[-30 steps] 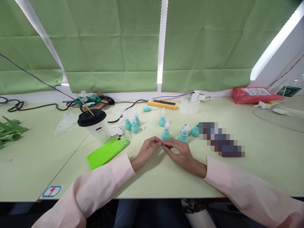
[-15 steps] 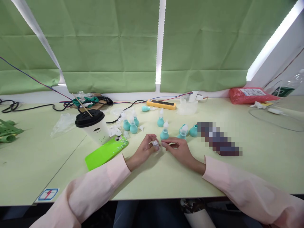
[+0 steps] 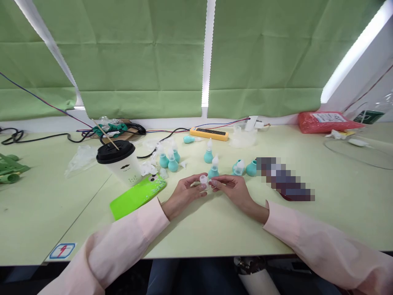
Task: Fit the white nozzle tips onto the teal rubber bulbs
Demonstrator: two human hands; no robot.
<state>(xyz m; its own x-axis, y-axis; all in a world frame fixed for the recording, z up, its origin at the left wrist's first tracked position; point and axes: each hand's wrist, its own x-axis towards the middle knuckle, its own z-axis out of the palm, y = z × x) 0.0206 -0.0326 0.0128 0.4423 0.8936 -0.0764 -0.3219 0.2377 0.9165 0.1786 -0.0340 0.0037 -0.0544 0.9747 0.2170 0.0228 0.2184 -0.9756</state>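
My left hand [image 3: 184, 193] holds a small clear plastic cup-like piece [image 3: 203, 179] between thumb and fingers, its round opening facing up. Close beside it, my right hand [image 3: 236, 191] is closed in a pinch at the piece's right side; what lies between those fingertips is too small to make out. Just behind the hands stands a teal rubber bulb [image 3: 213, 171] with a clear nozzle, like a nasal aspirator. Another teal bulb [image 3: 208, 156] with a nozzle stands farther back. To the right is an uncapped teal bulb [image 3: 252, 168], and several more bulbs [image 3: 172, 164] cluster to the left.
A lidded paper cup [image 3: 124, 167] and a green phone [image 3: 138, 196] are at the left. Behind lie a yellow power strip [image 3: 208, 134] and a teal aspirator [image 3: 188, 139] on its side. A blurred-out object [image 3: 285, 180] lies right, a red package [image 3: 325, 122] at back right.
The clear piece has been turned so its opening faces up. My right hand has moved left, its fingertips now meeting the piece in my left hand.
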